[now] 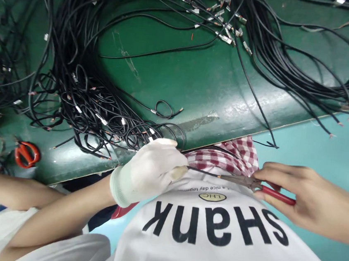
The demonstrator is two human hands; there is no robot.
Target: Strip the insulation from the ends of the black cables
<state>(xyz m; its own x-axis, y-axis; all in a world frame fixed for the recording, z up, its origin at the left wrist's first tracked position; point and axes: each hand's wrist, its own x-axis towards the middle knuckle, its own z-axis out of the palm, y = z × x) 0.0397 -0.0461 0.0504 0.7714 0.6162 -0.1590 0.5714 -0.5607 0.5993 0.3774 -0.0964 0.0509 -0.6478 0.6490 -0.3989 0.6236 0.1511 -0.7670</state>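
My left hand [154,170], in a white glove, is closed around a thin black cable [203,171] just beyond the table's front edge. A short end of the cable points right, with an orange-coloured tip. My bare right hand [308,194] grips red-handled pliers [280,195]. Their narrow jaws point left and meet the cable's tip; whether they clamp it I cannot tell. Both hands are above my lap, in front of a white shirt and a red checked cloth [243,152]. Loose cable ends [121,129] with white tags lie just behind my left hand.
A green table [155,78] carries a large bundle of black cables [77,45] at left and another [279,54] at right. Metal connectors [224,38] cluster at the back. Orange-handled scissors [27,154] lie at the left edge, near another person's arm [15,188].
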